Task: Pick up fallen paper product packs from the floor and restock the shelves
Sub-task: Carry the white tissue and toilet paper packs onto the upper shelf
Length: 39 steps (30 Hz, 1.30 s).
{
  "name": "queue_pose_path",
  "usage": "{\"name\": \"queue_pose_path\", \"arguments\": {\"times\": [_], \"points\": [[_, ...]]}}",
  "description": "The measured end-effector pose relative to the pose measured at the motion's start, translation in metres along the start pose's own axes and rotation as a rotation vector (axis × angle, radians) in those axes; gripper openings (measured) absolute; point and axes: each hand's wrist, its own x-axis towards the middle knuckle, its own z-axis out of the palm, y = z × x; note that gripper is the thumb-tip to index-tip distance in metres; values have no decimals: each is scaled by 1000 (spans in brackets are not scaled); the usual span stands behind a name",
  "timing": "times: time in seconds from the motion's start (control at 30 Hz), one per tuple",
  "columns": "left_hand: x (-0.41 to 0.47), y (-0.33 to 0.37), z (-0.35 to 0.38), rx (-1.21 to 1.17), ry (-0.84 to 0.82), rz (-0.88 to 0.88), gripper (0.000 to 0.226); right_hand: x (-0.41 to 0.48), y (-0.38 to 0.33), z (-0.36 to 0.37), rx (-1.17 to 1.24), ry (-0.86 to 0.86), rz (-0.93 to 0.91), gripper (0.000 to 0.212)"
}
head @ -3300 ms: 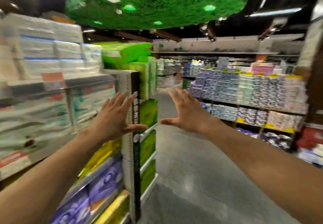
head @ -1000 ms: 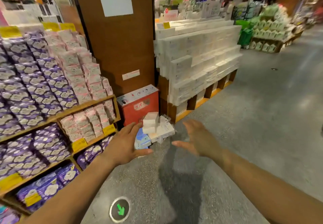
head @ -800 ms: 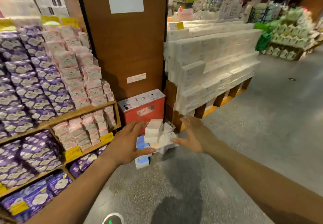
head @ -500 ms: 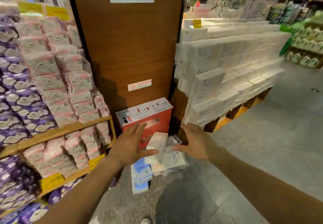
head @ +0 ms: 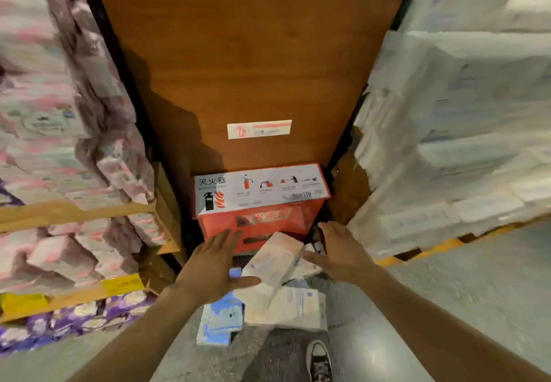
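A heap of fallen paper packs lies on the grey floor in front of a red box. One white pack (head: 272, 262) leans tilted on top, a flat white pack (head: 298, 307) lies below it, and blue packs (head: 220, 319) lie at the left. My left hand (head: 213, 268) is spread open at the left of the tilted pack, its thumb at the pack's side. My right hand (head: 340, 249) is spread open at the pack's right. Neither hand grips anything.
A red fire-extinguisher box (head: 259, 199) stands against a brown wooden pillar (head: 247, 62). Wooden shelves (head: 74, 211) of pink and purple packs fill the left. Stacked white packs (head: 462, 143) on a pallet fill the right. My black shoe (head: 319, 360) is on the floor below the heap.
I have come closer to the heap and look down on it. Both open hands have lowered to either side of the tilted white pack.
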Motion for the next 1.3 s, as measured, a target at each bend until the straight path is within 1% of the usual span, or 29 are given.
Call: {"name": "queue_pose_path", "arguments": {"times": [0.07, 0.1, 0.2, 0.23, 0.33, 0.4, 0.53, 0.63, 0.73, 0.83, 0.9, 1.0, 1.1, 1.17, 1.23, 1.3], "points": [[35, -1, 40, -38, 41, -65, 118, 61, 34, 26, -12, -22, -37, 116], [52, -4, 60, -56, 34, -94, 120, 89, 49, 41, -30, -25, -54, 114], [103, -22, 135, -117, 21, -209, 131, 170, 92, 96, -48, -33, -87, 130], [120, -29, 164, -137, 38, -245, 133, 196, 105, 117, -39, -42, -98, 126], [159, -53, 254, -188, 62, -336, 135, 260, 135, 185, -44, -80, -136, 97], [177, -69, 315, -225, 93, -371, 137, 298, 149, 234, -83, -81, -153, 90], [200, -96, 416, -314, 153, -428, 142, 360, 166, 319, -96, -135, -140, 96], [212, -114, 466, -385, 181, -484, 142, 398, 173, 370, -99, -187, -138, 96], [220, -127, 498, -430, 223, -507, 140, 430, 179, 413, -66, -203, -99, 95], [226, -135, 514, -508, 258, -521, 140, 457, 187, 443, -61, -199, -36, 113], [229, -140, 522, -558, 326, -526, 137, 472, 190, 454, -24, -237, -12, 118], [231, -142, 532, -607, 410, -563, 137, 487, 192, 462, 57, -272, -8, 116], [230, -132, 537, -648, 456, -557, 133, 487, 191, 466, 123, -212, -17, 108], [230, -128, 536, -682, 478, -577, 132, 481, 190, 461, 150, -171, -11, 107], [228, -126, 539, -756, 512, -677, 135, 472, 187, 447, 188, -150, -8, 106], [224, -126, 541, -883, 533, -853, 140, 465, 189, 436, 204, -152, -5, 110]]}}
